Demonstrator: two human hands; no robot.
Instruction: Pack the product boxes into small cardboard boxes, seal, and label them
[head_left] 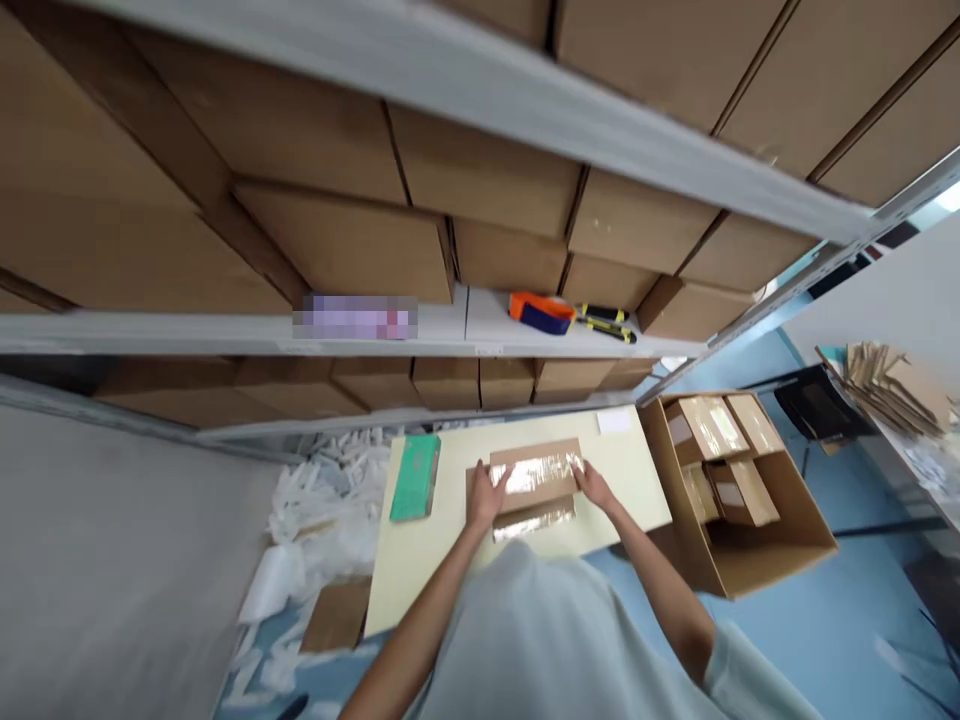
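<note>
A brown cardboard box with a band of shiny clear tape along it lies before me over the cream tabletop. At its left end my left hand grips the edge, fingers closed on the cardboard. My right hand pinches the right end. The near side of the box also carries shiny tape. Farther left on the table lies a green box, apart from both hands. A white paper rests near the table's far right corner.
Right of the table stands a large open carton holding several taped boxes. Ahead, a metal shelf bears brown boxes, an orange and blue tape dispenser and yellow-black cutters. White packing scraps heap at left.
</note>
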